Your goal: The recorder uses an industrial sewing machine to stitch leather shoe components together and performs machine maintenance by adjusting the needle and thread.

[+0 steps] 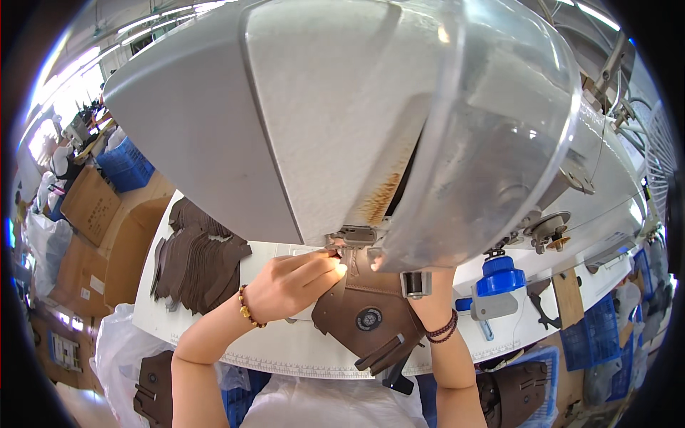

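A large grey sewing machine head (321,114) fills the upper middle of the view, with a clear plastic guard (499,143) in front of it. Under it lies a brown leather piece (367,314) with a round dark patch, resting on the white table (285,349). My left hand (292,285) pinches the leather's upper edge right under the machine's foot (353,237). My right hand (421,278) is mostly hidden behind the guard; its fingertips press on the leather beside the foot. Both wrists wear bead bracelets.
A stack of brown leather pieces (200,260) lies on the table's left end. Cardboard boxes (93,207) and a blue crate (125,164) stand at the left. A blue knob (499,274) sits on the machine at the right. More brown pieces (153,389) rest in a bag below.
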Demonstrator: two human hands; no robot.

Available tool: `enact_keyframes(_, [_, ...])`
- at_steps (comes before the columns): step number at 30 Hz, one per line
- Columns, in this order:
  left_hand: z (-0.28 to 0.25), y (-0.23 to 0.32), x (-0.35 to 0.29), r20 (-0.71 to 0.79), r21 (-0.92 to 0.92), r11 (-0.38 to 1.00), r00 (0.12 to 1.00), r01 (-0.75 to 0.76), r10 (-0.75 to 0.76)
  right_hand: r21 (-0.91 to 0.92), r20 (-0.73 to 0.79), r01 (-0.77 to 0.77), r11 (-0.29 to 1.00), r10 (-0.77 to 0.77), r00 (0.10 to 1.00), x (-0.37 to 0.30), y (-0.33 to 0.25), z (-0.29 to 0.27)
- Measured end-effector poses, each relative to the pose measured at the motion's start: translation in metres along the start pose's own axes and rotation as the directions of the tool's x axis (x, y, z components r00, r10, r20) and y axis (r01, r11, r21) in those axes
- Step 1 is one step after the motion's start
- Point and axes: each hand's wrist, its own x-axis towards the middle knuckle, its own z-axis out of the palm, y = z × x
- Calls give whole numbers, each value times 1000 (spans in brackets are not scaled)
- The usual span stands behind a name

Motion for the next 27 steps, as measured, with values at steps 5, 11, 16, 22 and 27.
enact_keyframes(5, [-9, 11, -1, -38, -91, 983, 986, 157, -161, -8, -24, 29, 1000, -29, 999, 5, -3, 0])
enact_keyframes(11, [-10, 15, -11, -28, -144, 987, 997, 68, -73, -16, 267, -322, 947, 314, 911, -2, 2, -4])
enact_keyframes(16, [-4, 19, -15, -50, 85, 990, 992, -113, 118, -23, 72, -99, 995, 100, 992, 2, 6, 3])
enact_keyframes(22, [-4, 19, -16, -51, 151, 980, 989, -126, 135, 123, 98, -104, 987, 92, 991, 9, -1, -3])
enact_keyframes(27, [-3, 14, -15, -50, 160, 972, 982, -174, 184, 159, 123, -155, 975, 136, 983, 13, -6, -4])
